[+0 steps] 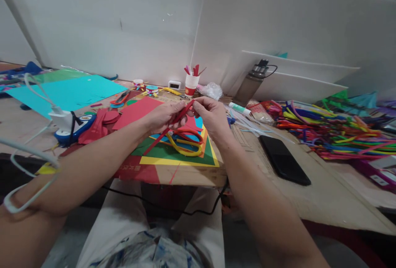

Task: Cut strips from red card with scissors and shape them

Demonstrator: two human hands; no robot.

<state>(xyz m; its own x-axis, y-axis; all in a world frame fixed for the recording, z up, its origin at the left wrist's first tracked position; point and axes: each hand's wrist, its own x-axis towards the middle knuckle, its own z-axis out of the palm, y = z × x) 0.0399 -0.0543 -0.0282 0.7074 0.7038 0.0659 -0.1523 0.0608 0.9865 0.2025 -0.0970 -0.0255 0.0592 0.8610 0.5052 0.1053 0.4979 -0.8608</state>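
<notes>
My left hand [163,117] and my right hand [210,115] meet above the desk, and both pinch a thin rolled strip of red paper [157,141]. The strip slants from my fingertips down to the lower left. My left fingers curl round its middle. My right fingertips pinch its upper end. Under my hands lies a stack of coloured paper sheets [185,158], green, yellow and orange, with red and yellow scissors [185,141] resting on it.
A black phone [284,161] lies right of the sheets. A heap of coloured pipe cleaners [328,130] fills the right side. A paper cup [192,84], a metal bottle [252,82], red paper cut-outs [102,123], a cyan sheet [71,90] and a white cable [37,95] stand around.
</notes>
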